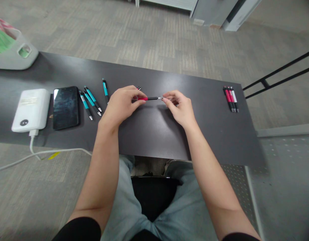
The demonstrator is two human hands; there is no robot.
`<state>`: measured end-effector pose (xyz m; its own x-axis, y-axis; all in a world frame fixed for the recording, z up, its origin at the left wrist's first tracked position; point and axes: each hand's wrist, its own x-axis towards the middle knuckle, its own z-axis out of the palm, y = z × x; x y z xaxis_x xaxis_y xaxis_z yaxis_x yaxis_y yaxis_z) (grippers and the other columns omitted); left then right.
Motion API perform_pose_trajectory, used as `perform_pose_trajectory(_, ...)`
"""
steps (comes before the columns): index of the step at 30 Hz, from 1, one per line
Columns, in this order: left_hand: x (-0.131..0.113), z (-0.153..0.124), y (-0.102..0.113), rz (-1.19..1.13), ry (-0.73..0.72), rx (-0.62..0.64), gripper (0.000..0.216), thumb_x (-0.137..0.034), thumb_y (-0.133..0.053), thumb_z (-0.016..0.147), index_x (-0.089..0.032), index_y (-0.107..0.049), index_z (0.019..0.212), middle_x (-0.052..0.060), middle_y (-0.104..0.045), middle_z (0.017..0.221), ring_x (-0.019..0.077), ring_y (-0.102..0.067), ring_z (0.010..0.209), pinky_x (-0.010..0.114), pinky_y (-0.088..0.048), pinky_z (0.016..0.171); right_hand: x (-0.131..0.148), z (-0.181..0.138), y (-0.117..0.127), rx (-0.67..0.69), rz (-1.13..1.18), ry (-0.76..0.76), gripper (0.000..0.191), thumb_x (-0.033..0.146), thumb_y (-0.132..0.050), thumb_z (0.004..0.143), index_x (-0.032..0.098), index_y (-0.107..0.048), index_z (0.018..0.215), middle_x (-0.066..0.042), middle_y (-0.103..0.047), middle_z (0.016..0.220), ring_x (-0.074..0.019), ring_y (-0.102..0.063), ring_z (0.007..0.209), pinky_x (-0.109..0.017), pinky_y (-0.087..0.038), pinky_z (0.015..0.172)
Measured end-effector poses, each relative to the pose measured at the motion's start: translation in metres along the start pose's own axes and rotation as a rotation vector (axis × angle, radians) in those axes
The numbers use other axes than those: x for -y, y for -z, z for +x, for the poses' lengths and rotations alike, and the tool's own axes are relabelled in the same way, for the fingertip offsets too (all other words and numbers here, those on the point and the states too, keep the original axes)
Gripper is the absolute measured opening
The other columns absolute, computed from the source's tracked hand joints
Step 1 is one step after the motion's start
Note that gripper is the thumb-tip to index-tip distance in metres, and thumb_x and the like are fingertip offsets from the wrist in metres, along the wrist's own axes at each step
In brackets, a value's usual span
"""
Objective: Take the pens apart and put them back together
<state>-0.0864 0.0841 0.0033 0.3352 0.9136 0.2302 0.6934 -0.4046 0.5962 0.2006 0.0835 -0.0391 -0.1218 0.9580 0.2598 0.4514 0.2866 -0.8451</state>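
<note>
My left hand (121, 103) is closed around a red and black pen (150, 98), held level above the dark table with its thin end pointing right. At that end, the thumb and fingertips of my right hand (178, 105) pinch a small silver pen tip (163, 97); whether it touches the pen is hard to tell. The end of another pen (138, 88) shows behind my left hand, the rest hidden. Just left of this hand lies a teal pen (105, 87), partly covered. Farther left are several teal pens (90, 98) in a loose group.
Red and white pens (231, 98) lie side by side near the right end of the table (154, 140). On the left are a black phone (66, 107) and a white power bank (31, 109) with a cable (61, 151). A white basket (31, 55) stands at the far left corner.
</note>
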Motion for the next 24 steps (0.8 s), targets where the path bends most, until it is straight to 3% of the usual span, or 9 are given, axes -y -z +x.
perform_pose_trajectory(7, 0.000, 0.000, -0.002, -0.047, -0.011, 0.005, 0.024, -0.043, -0.084, 0.113, -0.025, -0.098, 0.117, 0.009, -0.086, 0.109, 0.0275, -0.079, 0.100, 0.041, -0.060, 0.096, 0.003, -0.001, 0.000, 0.041, 0.064, -0.004, 0.019, 0.047, -0.086, 0.106, 0.030, -0.089, 0.115, -0.005, -0.094, 0.111, -0.0241, -0.080, 0.083, -0.041, -0.067, 0.086)
perform_pose_trajectory(12, -0.006, 0.001, -0.003, -0.060, -0.038, 0.021, 0.018, -0.031, -0.084, 0.109, -0.024, -0.097, 0.117, 0.008, -0.086, 0.107, 0.0263, -0.079, 0.098, 0.040, -0.060, 0.095, 0.006, 0.000, -0.001, 0.083, 0.057, 0.009, 0.027, 0.056, -0.083, 0.109, 0.029, -0.085, 0.111, -0.004, -0.092, 0.103, -0.0243, -0.078, 0.083, -0.040, -0.065, 0.087)
perform_pose_trajectory(18, -0.012, 0.002, -0.006, -0.097, -0.047, 0.003, 0.013, -0.027, -0.084, 0.106, -0.025, -0.096, 0.113, 0.008, -0.087, 0.112, 0.0278, -0.081, 0.104, 0.041, -0.062, 0.098, 0.012, -0.001, 0.003, 0.117, -0.091, -0.006, 0.062, 0.082, -0.056, 0.122, 0.030, -0.068, 0.090, -0.004, -0.080, 0.084, -0.0254, -0.072, 0.082, -0.042, -0.061, 0.093)
perform_pose_trajectory(24, -0.012, 0.003, -0.006, -0.105, -0.039, -0.012, 0.015, -0.028, -0.083, 0.105, -0.025, -0.096, 0.114, 0.009, -0.087, 0.112, 0.0280, -0.080, 0.102, 0.041, -0.064, 0.096, 0.012, -0.002, 0.005, 0.138, -0.044, -0.023, 0.054, 0.085, -0.064, 0.119, 0.032, -0.067, 0.111, -0.003, -0.083, 0.099, -0.0256, -0.071, 0.090, -0.040, -0.060, 0.093)
